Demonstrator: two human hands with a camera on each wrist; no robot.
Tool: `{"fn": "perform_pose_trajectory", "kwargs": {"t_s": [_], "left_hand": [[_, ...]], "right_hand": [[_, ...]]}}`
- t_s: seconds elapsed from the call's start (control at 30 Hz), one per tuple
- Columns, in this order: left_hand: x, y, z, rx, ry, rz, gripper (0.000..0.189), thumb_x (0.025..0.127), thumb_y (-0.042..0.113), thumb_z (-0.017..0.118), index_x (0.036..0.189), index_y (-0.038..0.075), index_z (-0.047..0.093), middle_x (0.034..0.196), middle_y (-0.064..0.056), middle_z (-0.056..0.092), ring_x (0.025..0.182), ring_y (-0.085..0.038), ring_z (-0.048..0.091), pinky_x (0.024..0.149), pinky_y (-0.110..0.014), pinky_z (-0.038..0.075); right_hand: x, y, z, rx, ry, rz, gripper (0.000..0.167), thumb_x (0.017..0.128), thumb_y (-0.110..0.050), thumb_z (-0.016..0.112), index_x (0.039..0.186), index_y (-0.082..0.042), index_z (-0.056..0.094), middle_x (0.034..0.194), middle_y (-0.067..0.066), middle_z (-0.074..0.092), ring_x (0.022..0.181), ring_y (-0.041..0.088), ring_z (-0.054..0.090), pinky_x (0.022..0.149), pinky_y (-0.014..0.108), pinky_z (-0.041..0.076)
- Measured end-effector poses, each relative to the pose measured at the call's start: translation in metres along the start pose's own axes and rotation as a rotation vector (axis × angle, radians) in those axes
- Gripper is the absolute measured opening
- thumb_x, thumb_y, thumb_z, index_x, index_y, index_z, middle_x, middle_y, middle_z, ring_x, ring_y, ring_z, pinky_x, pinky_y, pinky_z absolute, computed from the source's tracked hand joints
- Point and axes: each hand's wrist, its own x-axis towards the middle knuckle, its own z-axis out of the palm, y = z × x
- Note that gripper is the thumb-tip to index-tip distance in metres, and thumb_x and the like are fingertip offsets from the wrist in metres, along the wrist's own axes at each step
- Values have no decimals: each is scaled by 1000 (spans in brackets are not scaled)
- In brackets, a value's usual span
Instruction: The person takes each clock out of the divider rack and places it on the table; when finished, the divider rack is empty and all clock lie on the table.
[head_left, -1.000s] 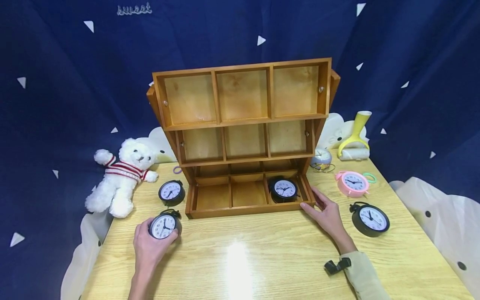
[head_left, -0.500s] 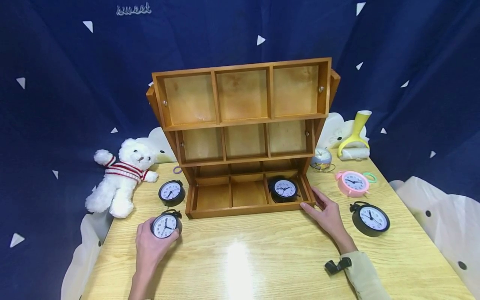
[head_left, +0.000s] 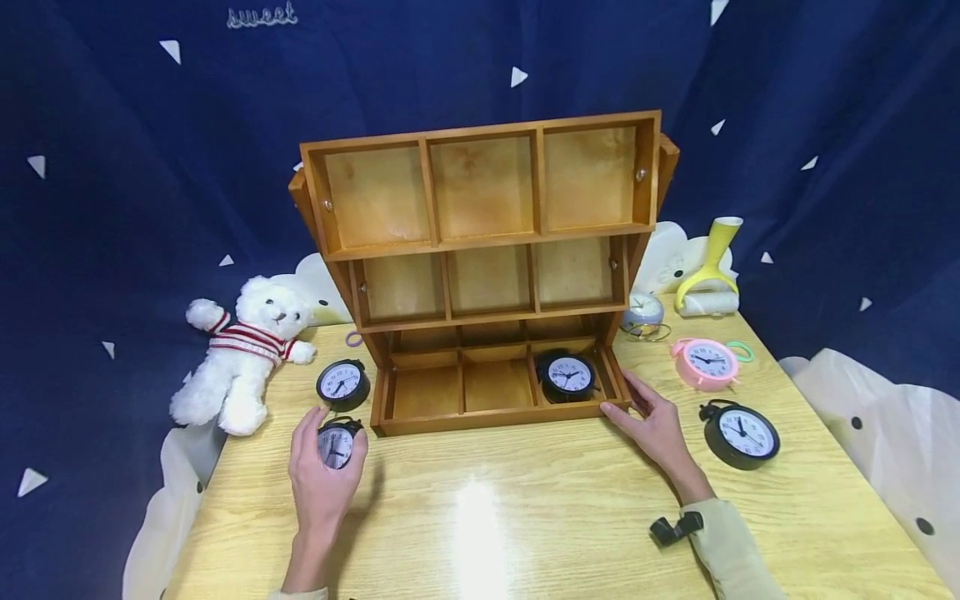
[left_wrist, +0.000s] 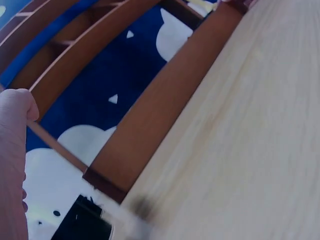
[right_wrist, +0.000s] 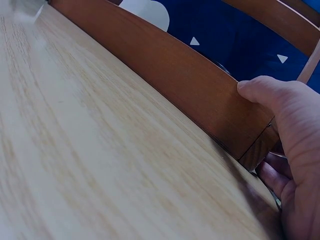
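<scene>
My left hand (head_left: 324, 487) holds a black alarm clock (head_left: 335, 446) between thumb and fingers, apparently raised over the table left of the wooden organizer (head_left: 495, 421). The hand covers part of the clock's side, and its white dial faces up. In the left wrist view only part of the hand (left_wrist: 12, 160) shows, and the held clock is out of sight. My right hand (head_left: 656, 429) grips the front right corner of the organizer's bottom tier, its thumb on the front board in the right wrist view. A second black alarm clock (head_left: 567, 377) sits in the bottom tier's right compartment.
Another black clock (head_left: 342, 383) and a white teddy bear (head_left: 243, 358) are at the left. Toward the right lie a pink clock (head_left: 707, 364), a black clock (head_left: 741, 436), a blue-grey clock (head_left: 642, 312) and a yellow-handled lint roller (head_left: 708, 275). Two upper tiers overhang the bottom one.
My left hand has moved slightly right and appears to have lifted the clock, whose dial is now tilted and darker. The right hand keeps its grip on the organizer's corner.
</scene>
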Motion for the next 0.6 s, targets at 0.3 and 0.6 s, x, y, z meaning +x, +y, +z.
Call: {"fn": "perform_pose_trajectory", "kwargs": {"t_s": [0.3, 0.6], "left_hand": [[2, 17, 25, -61, -40, 124, 62, 83, 20, 83, 139, 1, 65, 142, -19, 64, 133, -40, 59, 116, -16, 34], [3, 33, 47, -78, -171, 91, 69, 82, 22, 85, 143, 0, 61, 147, -16, 61, 138, -36, 56, 118, -24, 36]], "right_hand": [[1, 1, -1, -24, -12, -14, 72, 91, -17, 84, 153, -4, 51, 153, 21, 52, 136, 41, 53, 97, 3, 43], [0, -1, -1, -6, -7, -20, 72, 90, -13, 84, 153, -3, 52, 154, 22, 52, 135, 41, 54, 98, 5, 44]]}}
